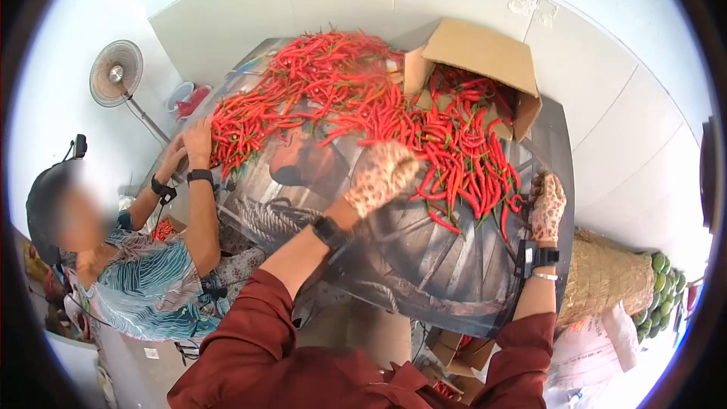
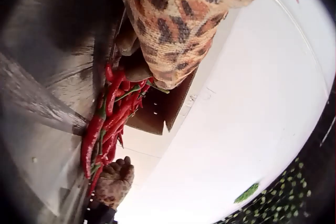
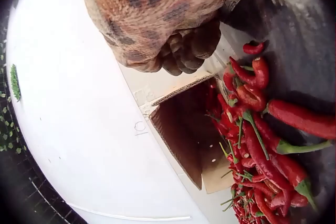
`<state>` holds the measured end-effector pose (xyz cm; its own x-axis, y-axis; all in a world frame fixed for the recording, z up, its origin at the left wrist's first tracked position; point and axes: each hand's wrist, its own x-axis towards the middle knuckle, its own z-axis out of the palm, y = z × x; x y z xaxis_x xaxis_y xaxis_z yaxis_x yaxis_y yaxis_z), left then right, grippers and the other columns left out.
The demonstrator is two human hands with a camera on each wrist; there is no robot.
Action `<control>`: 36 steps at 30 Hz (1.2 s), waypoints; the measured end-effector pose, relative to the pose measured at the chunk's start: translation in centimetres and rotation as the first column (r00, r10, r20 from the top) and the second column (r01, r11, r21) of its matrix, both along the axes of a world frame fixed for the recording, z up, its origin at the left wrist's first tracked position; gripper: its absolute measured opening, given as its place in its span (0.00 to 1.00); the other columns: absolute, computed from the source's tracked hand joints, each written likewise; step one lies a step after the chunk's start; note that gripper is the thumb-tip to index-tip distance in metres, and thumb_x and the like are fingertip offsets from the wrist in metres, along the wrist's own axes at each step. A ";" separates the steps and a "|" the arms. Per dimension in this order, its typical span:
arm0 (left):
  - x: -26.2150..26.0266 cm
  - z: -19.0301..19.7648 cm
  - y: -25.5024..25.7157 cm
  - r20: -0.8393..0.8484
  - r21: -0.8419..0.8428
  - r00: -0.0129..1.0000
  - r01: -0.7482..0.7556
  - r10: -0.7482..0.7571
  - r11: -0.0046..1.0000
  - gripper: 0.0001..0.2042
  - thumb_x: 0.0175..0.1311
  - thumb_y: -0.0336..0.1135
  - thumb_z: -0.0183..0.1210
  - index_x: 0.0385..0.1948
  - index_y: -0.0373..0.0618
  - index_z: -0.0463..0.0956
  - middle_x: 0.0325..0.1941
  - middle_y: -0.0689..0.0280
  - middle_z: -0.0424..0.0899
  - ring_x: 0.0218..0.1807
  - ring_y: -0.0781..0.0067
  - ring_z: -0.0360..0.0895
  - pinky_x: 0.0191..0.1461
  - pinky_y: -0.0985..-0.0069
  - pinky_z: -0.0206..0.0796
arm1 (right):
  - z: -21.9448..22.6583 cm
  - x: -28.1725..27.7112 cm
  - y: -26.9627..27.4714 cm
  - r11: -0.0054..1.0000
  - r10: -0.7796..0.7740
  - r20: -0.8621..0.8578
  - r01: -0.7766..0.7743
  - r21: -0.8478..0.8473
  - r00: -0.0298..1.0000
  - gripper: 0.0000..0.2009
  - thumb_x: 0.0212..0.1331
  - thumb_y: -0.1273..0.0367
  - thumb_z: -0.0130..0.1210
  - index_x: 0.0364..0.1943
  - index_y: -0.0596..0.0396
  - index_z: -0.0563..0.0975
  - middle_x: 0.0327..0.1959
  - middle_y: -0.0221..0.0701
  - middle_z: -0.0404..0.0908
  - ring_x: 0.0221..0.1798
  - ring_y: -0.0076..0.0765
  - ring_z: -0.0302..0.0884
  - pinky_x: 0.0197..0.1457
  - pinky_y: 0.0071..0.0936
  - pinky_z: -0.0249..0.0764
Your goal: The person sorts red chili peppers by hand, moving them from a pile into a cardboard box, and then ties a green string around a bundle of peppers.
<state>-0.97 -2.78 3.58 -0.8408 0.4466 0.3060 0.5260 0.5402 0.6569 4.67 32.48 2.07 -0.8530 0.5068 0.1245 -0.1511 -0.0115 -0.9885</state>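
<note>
Right now, red chillies lie in a long heap across the table, running from the mouth of a tipped box over to the left end, where another person has both hands at the pile. Gloved in a spotted print, the left hand is at the near edge of the heap, its fingers bent, though blur hides whether they grip a chilli. The right hand is just beside the nearest chillies at the table's right side, fingers curled inward, and I cannot tell whether they hold anything.
</note>
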 end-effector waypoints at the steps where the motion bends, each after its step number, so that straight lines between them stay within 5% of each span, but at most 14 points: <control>1: -0.1 2.1 -0.3 -0.021 0.003 1.000 -0.007 0.007 1.000 0.14 0.58 0.38 0.56 0.43 0.43 0.76 0.43 0.54 0.77 0.52 0.55 0.71 0.56 0.65 0.61 | -0.4 0.8 0.0 1.000 -0.010 0.013 0.010 0.005 1.000 0.12 0.65 0.64 0.47 0.38 0.59 0.77 0.26 0.27 0.76 0.23 0.18 0.69 0.25 0.18 0.67; 2: -1.7 0.1 -0.4 -0.353 0.002 0.926 -0.145 0.136 0.990 0.19 0.60 0.44 0.55 0.51 0.44 0.73 0.53 0.54 0.75 0.59 0.55 0.67 0.63 0.63 0.56 | -0.5 0.9 0.0 0.989 -0.006 -0.020 0.009 0.149 1.000 0.13 0.65 0.64 0.46 0.39 0.59 0.77 0.26 0.27 0.76 0.22 0.18 0.69 0.25 0.18 0.68; 3: -3.1 0.0 -0.1 -0.382 -0.057 0.909 -0.202 0.166 0.978 0.23 0.60 0.47 0.54 0.55 0.45 0.70 0.58 0.54 0.70 0.63 0.53 0.62 0.66 0.62 0.51 | -0.2 0.1 -0.1 0.956 0.011 -0.075 0.011 0.292 0.997 0.13 0.66 0.64 0.45 0.40 0.59 0.77 0.26 0.27 0.76 0.22 0.19 0.69 0.25 0.19 0.69; 4: -4.3 0.1 0.4 -0.413 -0.113 0.889 -0.267 0.199 0.957 0.27 0.60 0.50 0.53 0.59 0.46 0.67 0.63 0.54 0.66 0.67 0.52 0.56 0.70 0.61 0.46 | -1.7 -0.5 -0.4 0.852 -0.103 -0.295 0.237 0.467 0.950 0.13 0.66 0.64 0.45 0.41 0.59 0.76 0.27 0.27 0.76 0.24 0.19 0.70 0.27 0.19 0.70; 6: -6.1 -1.1 0.9 -0.174 -0.343 0.961 -0.262 0.212 0.902 0.37 0.59 0.63 0.46 0.66 0.48 0.53 0.72 0.57 0.49 0.73 0.48 0.39 0.73 0.53 0.30 | 0.7 0.2 -0.8 0.995 -0.013 0.025 0.011 0.104 1.000 0.13 0.66 0.65 0.46 0.42 0.59 0.77 0.29 0.27 0.77 0.25 0.19 0.70 0.28 0.19 0.70; 8: -5.7 -1.7 1.5 -0.212 -0.398 0.952 -0.289 0.220 0.870 0.38 0.59 0.63 0.45 0.67 0.49 0.53 0.73 0.57 0.47 0.74 0.49 0.37 0.73 0.52 0.28 | 0.5 -0.2 -0.6 0.999 0.031 -0.012 -0.031 0.029 0.999 0.13 0.66 0.65 0.46 0.43 0.59 0.77 0.29 0.27 0.77 0.26 0.19 0.70 0.28 0.19 0.70; 10: -4.8 -1.6 0.8 -0.191 -0.398 0.963 -0.255 0.192 0.881 0.36 0.60 0.61 0.46 0.67 0.49 0.52 0.72 0.57 0.48 0.73 0.48 0.39 0.73 0.52 0.29 | 0.1 -0.1 -0.5 0.996 0.059 -0.018 -0.060 -0.063 0.998 0.13 0.66 0.64 0.47 0.43 0.58 0.77 0.30 0.27 0.77 0.26 0.19 0.71 0.28 0.19 0.70; 12: -3.8 -1.9 -0.4 -0.178 -0.391 0.981 -0.147 0.082 0.909 0.34 0.62 0.56 0.48 0.66 0.48 0.53 0.72 0.56 0.49 0.73 0.47 0.40 0.73 0.52 0.32 | 0.4 0.2 -0.7 0.996 -0.003 0.014 0.001 0.088 1.000 0.13 0.65 0.65 0.47 0.43 0.58 0.77 0.30 0.27 0.77 0.26 0.19 0.70 0.28 0.18 0.69; 13: -3.0 -2.0 -1.1 -0.189 -0.362 0.980 -0.135 0.070 0.922 0.32 0.61 0.48 0.52 0.67 0.49 0.53 0.71 0.56 0.51 0.72 0.48 0.46 0.71 0.54 0.40 | -0.1 -0.1 -0.3 0.996 0.025 0.008 -0.026 0.084 1.000 0.13 0.65 0.64 0.47 0.43 0.58 0.77 0.30 0.26 0.77 0.26 0.19 0.70 0.28 0.19 0.69; 17: -1.3 -3.6 -3.9 -0.238 -0.266 0.971 -0.070 0.005 0.961 0.27 0.63 0.39 0.50 0.64 0.46 0.58 0.68 0.57 0.59 0.69 0.56 0.56 0.71 0.60 0.44 | -0.1 -0.3 -0.3 0.997 -0.001 0.029 -0.002 0.081 1.000 0.13 0.65 0.64 0.48 0.43 0.57 0.77 0.30 0.26 0.77 0.26 0.19 0.69 0.28 0.18 0.69; 24: 2.0 -4.4 -6.3 -0.235 -0.318 0.972 -0.054 -0.024 0.947 0.25 0.63 0.37 0.49 0.63 0.48 0.60 0.69 0.59 0.58 0.71 0.57 0.51 0.73 0.60 0.39 | -0.5 -0.6 0.0 0.998 0.004 0.033 -0.006 0.062 0.999 0.12 0.64 0.65 0.49 0.43 0.57 0.78 0.30 0.26 0.77 0.26 0.18 0.69 0.27 0.18 0.70; 29: 2.2 -2.2 -7.0 -0.051 -0.177 0.999 -0.019 0.010 0.984 0.35 0.58 0.50 0.56 0.65 0.43 0.55 0.70 0.52 0.53 0.72 0.52 0.45 0.73 0.58 0.39 | -0.9 -0.6 0.2 0.999 0.009 0.005 -0.009 0.043 1.000 0.12 0.64 0.65 0.49 0.43 0.58 0.77 0.30 0.26 0.77 0.26 0.19 0.69 0.27 0.18 0.69; 32: 0.0 -0.6 -5.5 -0.172 -0.164 0.982 -0.107 0.078 0.981 0.37 0.58 0.54 0.55 0.66 0.44 0.52 0.71 0.51 0.50 0.73 0.51 0.42 0.73 0.58 0.36 | -0.7 -0.7 0.0 0.998 0.020 0.003 -0.020 0.063 1.000 0.12 0.64 0.65 0.49 0.44 0.58 0.77 0.30 0.26 0.77 0.26 0.19 0.69 0.27 0.18 0.69; 36: -4.1 -0.4 -1.9 -0.121 -0.283 0.985 -0.154 0.124 0.947 0.40 0.58 0.61 0.51 0.67 0.44 0.50 0.72 0.51 0.45 0.74 0.50 0.38 0.74 0.57 0.32 | 0.1 -0.1 -0.6 0.992 0.010 0.034 -0.014 0.124 0.999 0.12 0.64 0.65 0.49 0.44 0.59 0.77 0.30 0.26 0.76 0.26 0.18 0.69 0.28 0.17 0.69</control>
<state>-5.05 -4.73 3.15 -0.8723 0.4097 0.2669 0.4875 0.7718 0.4084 4.53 31.91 2.22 -0.8638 0.4787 0.1574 -0.1186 0.1104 -0.9868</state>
